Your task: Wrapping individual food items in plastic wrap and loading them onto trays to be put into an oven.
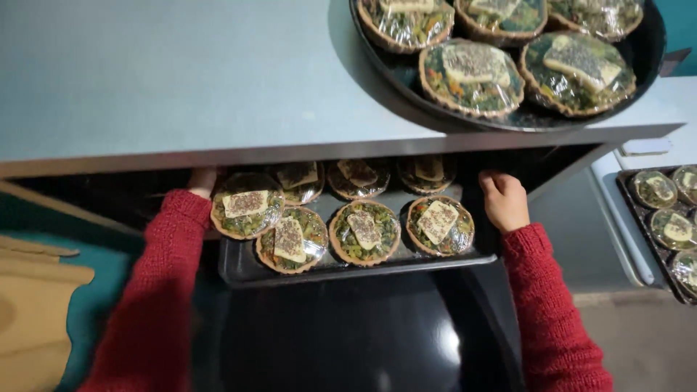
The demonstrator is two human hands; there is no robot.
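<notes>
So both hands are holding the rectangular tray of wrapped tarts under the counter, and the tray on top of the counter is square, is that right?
Not quite: the head view shows the tray on the counter is round. The left hand and right hand do hold the rectangular tray of wrapped tarts.

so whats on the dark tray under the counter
Wrapped tarts fill the tray: four in front, more behind, partly hidden under the counter. Left hand and right hand grip its sides.

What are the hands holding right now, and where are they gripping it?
Both hands hold the dark baking tray of wrapped tarts: left hand at its left side, right hand at its right side.
</notes>
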